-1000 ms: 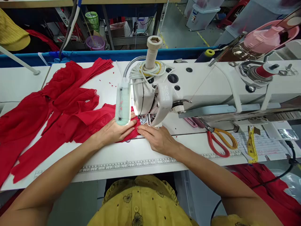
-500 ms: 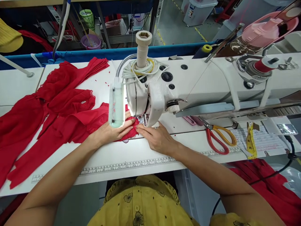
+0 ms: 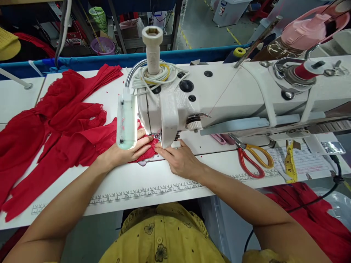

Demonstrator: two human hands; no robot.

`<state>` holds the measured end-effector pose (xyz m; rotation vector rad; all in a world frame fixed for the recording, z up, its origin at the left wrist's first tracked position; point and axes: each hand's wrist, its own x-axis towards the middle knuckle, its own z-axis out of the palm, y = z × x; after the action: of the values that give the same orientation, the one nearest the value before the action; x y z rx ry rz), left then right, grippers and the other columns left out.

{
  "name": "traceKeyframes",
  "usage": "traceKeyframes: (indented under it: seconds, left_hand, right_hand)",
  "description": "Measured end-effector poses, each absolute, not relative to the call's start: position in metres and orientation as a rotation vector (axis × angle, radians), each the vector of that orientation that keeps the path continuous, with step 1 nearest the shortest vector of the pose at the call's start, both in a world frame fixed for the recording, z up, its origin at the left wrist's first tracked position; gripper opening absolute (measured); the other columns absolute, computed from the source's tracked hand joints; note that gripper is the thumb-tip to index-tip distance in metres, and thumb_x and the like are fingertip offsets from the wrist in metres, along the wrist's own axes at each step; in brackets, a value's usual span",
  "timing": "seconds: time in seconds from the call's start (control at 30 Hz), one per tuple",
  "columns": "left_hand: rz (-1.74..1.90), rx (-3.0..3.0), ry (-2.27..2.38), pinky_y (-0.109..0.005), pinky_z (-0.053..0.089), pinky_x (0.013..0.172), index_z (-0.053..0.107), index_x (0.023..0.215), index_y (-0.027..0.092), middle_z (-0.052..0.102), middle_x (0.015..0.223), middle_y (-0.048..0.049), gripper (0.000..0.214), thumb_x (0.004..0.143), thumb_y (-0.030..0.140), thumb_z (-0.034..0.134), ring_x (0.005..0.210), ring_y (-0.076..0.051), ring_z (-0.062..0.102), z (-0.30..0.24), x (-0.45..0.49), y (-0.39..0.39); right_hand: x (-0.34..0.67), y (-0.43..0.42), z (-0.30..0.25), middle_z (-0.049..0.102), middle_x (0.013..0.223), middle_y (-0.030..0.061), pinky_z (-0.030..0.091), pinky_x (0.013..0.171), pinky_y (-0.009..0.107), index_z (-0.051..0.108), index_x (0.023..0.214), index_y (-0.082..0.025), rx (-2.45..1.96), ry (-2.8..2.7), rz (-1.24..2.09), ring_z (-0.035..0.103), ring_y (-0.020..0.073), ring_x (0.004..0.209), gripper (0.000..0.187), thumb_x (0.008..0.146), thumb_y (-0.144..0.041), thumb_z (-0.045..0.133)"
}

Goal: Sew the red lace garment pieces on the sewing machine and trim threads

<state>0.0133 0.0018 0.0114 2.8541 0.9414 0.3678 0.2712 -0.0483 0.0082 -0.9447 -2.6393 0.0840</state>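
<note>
Red fabric (image 3: pixel 90 141) under two hands (image 3: pixel 182 160)

We see red fabric (image 3: pixel 79 142), matte and softly creased, sprawled in loose, overlapping folds across the left of the scene. Lacy, scalloped edging shows along parts of it. One gathered end points far, long strips trail near and left, and the right end, lace-textured, lies flat at the presser foot (image 3: pixel 157 136). We cannot tell whether it is all one piece.
</note>
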Motion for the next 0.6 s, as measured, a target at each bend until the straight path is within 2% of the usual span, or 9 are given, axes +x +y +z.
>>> traceKeyframes:
  seconds: [0.13, 0.23, 0.4, 0.6]
  left_hand:
    - [0.430, 2.895, 0.971, -0.037, 0.053, 0.078, 0.060, 0.128, 0.017, 0.069, 0.112, -0.0141, 0.032, 0.100, 0.028, 0.049, 0.096, -0.025, 0.067, 0.028, 0.021, -0.010]
    - [0.497, 2.972, 0.895, -0.037, 0.051, 0.077, 0.060, 0.126, 0.016, 0.070, 0.114, -0.0132, 0.028, 0.101, 0.025, 0.050, 0.105, -0.026, 0.065, 0.037, 0.028, -0.025]
    - [0.515, 3.087, 0.858, -0.034, 0.046, 0.072, 0.061, 0.118, 0.012, 0.073, 0.104, -0.0104, 0.028, 0.102, 0.032, 0.050, 0.097, -0.023, 0.066, 0.038, 0.033, -0.039]
    - [0.562, 3.073, 0.906, -0.042, 0.046, 0.085, 0.062, 0.119, 0.012, 0.073, 0.100, -0.0095, 0.030, 0.101, 0.035, 0.053, 0.093, -0.023, 0.066, 0.029, 0.034, -0.041]
  right_hand:
    - [0.271, -0.050, 0.009, 0.071, 0.107, 0.0115, 0.034, 0.079, 0.036, 0.058, 0.132, -0.011, -0.949, -2.628, 0.068, 0.056, 0.0231, 0.093, 0.053, 0.082, 0.001, 0.043]
    - [0.272, -0.050, 0.010, 0.069, 0.103, 0.0108, 0.033, 0.082, 0.037, 0.062, 0.127, -0.012, -0.939, -2.576, 0.021, 0.053, 0.0235, 0.093, 0.048, 0.083, -0.001, 0.044]
    - [0.274, -0.048, 0.008, 0.062, 0.085, 0.0089, 0.031, 0.076, 0.035, 0.071, 0.115, -0.014, -1.014, -2.385, -0.074, 0.048, 0.0237, 0.086, 0.038, 0.089, -0.005, 0.044]
    - [0.275, -0.046, 0.006, 0.061, 0.089, 0.0093, 0.031, 0.076, 0.035, 0.070, 0.121, -0.017, -1.038, -2.416, -0.008, 0.047, 0.0242, 0.088, 0.043, 0.089, -0.005, 0.044]
